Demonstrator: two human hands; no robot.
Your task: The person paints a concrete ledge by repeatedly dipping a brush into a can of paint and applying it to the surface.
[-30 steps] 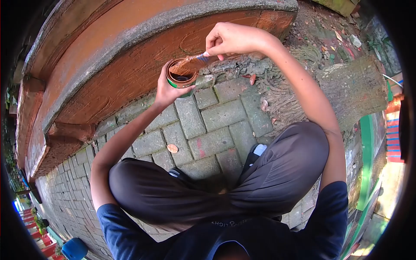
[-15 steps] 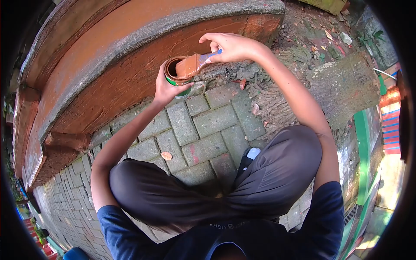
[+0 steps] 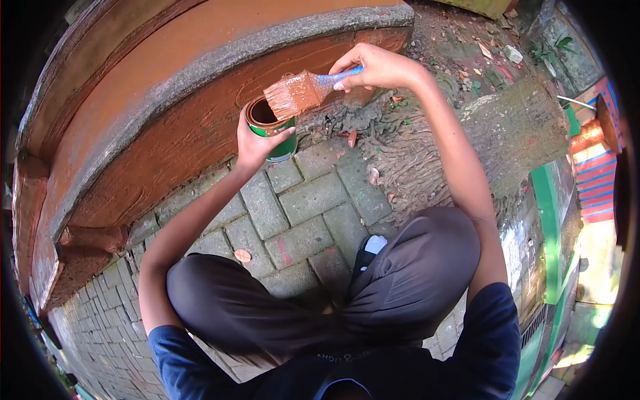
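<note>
My left hand point(image 3: 257, 143) grips a small green paint can point(image 3: 272, 129) with brown-orange paint inside, held above the paving. My right hand point(image 3: 380, 67) pinches the blue handle of a flat paintbrush point(image 3: 299, 93). The brush's paint-loaded bristles hover just above the can's open rim, pointing left. Behind both runs a curved concrete ledge point(image 3: 200, 100) coated in the same brown-orange paint.
I am squatting on grey brick paving point(image 3: 300, 200), my knees point(image 3: 413, 267) below the hands. A tree trunk and its roots point(image 3: 513, 127) lie to the right. Soil with litter sits at the top right. A green painted edge point(image 3: 550, 220) runs at the far right.
The brush has come up out of the can and now hangs above its rim. Both hands and the can have shifted slightly as my head moved.
</note>
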